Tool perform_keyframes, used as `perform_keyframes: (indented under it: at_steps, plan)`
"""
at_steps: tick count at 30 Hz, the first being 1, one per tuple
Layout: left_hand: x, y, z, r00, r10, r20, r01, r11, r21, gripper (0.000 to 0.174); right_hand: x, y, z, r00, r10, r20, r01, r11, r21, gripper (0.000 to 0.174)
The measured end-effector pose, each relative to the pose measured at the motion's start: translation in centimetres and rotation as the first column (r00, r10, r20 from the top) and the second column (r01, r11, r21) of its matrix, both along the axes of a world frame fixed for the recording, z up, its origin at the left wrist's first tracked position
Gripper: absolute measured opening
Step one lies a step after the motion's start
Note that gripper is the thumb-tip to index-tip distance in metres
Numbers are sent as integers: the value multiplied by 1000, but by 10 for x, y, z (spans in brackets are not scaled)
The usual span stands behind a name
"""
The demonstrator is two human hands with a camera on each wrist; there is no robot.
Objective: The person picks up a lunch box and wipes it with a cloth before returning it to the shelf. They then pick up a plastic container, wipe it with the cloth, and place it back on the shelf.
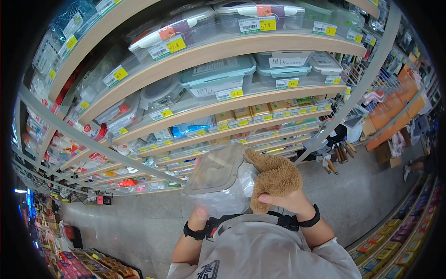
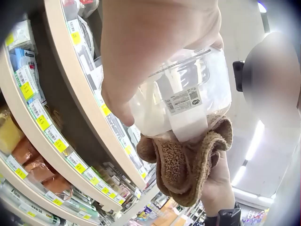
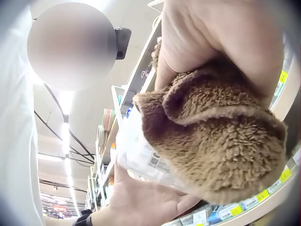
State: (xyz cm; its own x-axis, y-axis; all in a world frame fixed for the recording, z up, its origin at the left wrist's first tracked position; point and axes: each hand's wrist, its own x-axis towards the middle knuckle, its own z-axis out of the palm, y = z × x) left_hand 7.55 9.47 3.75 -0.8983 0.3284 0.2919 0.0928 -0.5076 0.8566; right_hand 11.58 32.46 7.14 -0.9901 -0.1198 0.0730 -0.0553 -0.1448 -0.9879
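A clear plastic container (image 1: 218, 172) with a greyish lid is held in front of the body, gripped by my left hand (image 1: 200, 215) at its left side. In the left wrist view the container (image 2: 207, 80) shows a white printed label, and my left hand (image 2: 155, 42) curls over it. My right hand (image 1: 290, 202) holds a bunched brown fluffy cloth (image 1: 278, 176) against the container's right side, thumb on top. The right wrist view shows the cloth (image 3: 225, 146) under my right hand (image 3: 221, 42), covering part of the container (image 3: 141, 150).
Shelves (image 1: 209, 51) with lidded boxes, packets and yellow price tags curve across the front. A grey metal post (image 1: 357, 88) stands at the right, with hanging goods beyond it. Low racks of packets (image 1: 395, 237) line the lower right. Another person's leg (image 1: 415, 168) shows at the far right.
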Motion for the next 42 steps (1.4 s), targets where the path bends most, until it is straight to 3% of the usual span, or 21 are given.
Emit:
perform_keyframes:
  at_steps: [3,10,17,19,22,23,24,26,28,29,30,31,32,34,37,39,40,42]
  plan:
    - [1,1,1,1000,-6,0,6,999,-43,127,-1,2,-3,997,11,-70,-2,992,123,61]
    - [9,3,0,1000,-10,14,12,989,-147,130,-1,-2,-11,999,-36,-12,37,995,88,56]
    - [11,5,3,996,-42,79,55,982,-178,135,-4,-2,-28,997,-61,39,64,996,-68,57]
    - [11,7,-8,998,24,66,-18,997,-78,134,-6,0,-32,998,-60,15,61,995,-80,57]
    - [8,5,-13,981,122,148,-129,991,44,121,-8,8,-59,988,-28,153,57,981,-187,55]
    - [8,4,-11,982,125,143,-132,990,43,121,-9,10,-65,975,-12,223,92,930,-355,52]
    - [9,2,-9,982,98,161,-90,994,-54,111,-9,11,-70,957,18,288,136,851,-507,49]
    - [11,-9,-24,981,76,176,-49,987,-152,102,-7,11,-75,944,64,324,133,825,-550,48]
    - [13,-30,-77,936,-111,334,149,985,-88,89,-9,11,-75,925,110,363,138,795,-591,48]
    - [15,-34,-80,935,-112,337,151,984,-92,89,-9,11,-74,910,189,369,70,806,-587,48]
    - [15,-38,-83,913,-255,318,248,967,60,87,-10,10,-72,889,264,373,5,810,-586,49]
    - [14,-40,-85,877,-393,275,344,915,210,85,-11,8,-71,892,257,371,14,807,-591,49]
    - [12,-36,-80,874,-401,276,353,912,206,85,-12,6,-69,911,246,331,-34,844,-535,49]
    - [9,-29,-66,860,-327,393,287,945,157,94,-15,4,-65,929,238,284,-80,877,-473,49]
    - [3,-29,-62,883,-197,427,207,978,25,90,-17,2,-59,957,135,258,-18,912,-410,47]
    - [2,-23,-56,892,-181,413,162,983,80,85,-17,2,-54,960,-46,275,182,852,-492,45]
    - [3,-20,-54,901,-163,402,116,984,138,80,-19,3,-56,960,-47,276,184,850,-493,45]
    - [-1,-19,-61,904,-114,412,64,989,134,79,-21,8,-63,942,-201,267,324,752,-574,46]
